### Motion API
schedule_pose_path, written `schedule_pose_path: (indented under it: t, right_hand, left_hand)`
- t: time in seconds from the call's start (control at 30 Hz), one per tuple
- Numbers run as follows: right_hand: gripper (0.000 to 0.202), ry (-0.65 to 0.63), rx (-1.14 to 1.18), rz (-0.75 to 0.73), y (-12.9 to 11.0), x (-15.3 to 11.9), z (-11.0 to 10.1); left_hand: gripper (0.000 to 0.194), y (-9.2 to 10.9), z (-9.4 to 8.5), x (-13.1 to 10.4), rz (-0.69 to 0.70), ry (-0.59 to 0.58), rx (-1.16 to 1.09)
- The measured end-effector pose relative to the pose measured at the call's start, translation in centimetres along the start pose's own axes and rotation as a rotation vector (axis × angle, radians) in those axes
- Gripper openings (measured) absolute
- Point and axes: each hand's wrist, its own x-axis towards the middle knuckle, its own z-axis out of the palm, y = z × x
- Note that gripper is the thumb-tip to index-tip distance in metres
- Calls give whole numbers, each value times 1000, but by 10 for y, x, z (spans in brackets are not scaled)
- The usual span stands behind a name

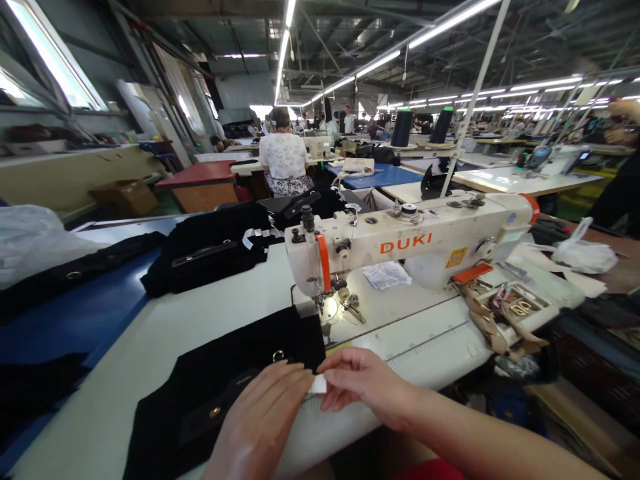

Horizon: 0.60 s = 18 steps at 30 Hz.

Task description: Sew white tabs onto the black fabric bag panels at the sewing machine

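Black fabric (185, 380) with a gold ring, a gold snap and a patch lies flat on the white table, left of and in front of the sewing machine (415, 233). My left hand (265, 407) rests over the fabric's right edge, fingers extended together, touching a small white tag (319, 384). On the tag's right side, my right hand (363, 387) pinches it between thumb and curled fingers. Behind the tag is the lit needle area (327, 308), where no fabric lies under the needle.
More black pieces (215, 247) lie at the back left beside a blue surface (115, 300). Printed papers (387, 275) sit under the machine arm. A tray (537, 310) of metal rings stands right. A person (284, 157) sits ahead, facing away.
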Motion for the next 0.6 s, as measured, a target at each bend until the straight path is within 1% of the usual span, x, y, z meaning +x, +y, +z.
schedule_pose_path:
  t: [0.07,0.2,0.27,0.4,0.5,0.6]
  right_hand:
    - [48,41,89,34,2,9,1]
    - [45,97,118,35,-2,18,2]
    - [43,108,117,30,-4,19,2]
    - [43,110,122,23,-8,21,1]
    - [43,99,110,16,-8,23,0]
    - [42,116,83,-5,-7,27,-1]
  left_hand:
    - [30,-3,0,1,20,-5,13]
    - [31,-6,0,3,39,-65,47]
    - [32,-8,1,5,42,-84,55]
    - [30,-13,5,5,65,-67,71]
    - [30,-17,7,3,79,-70,72]
    - [30,-18,8,5,97,-84,76]
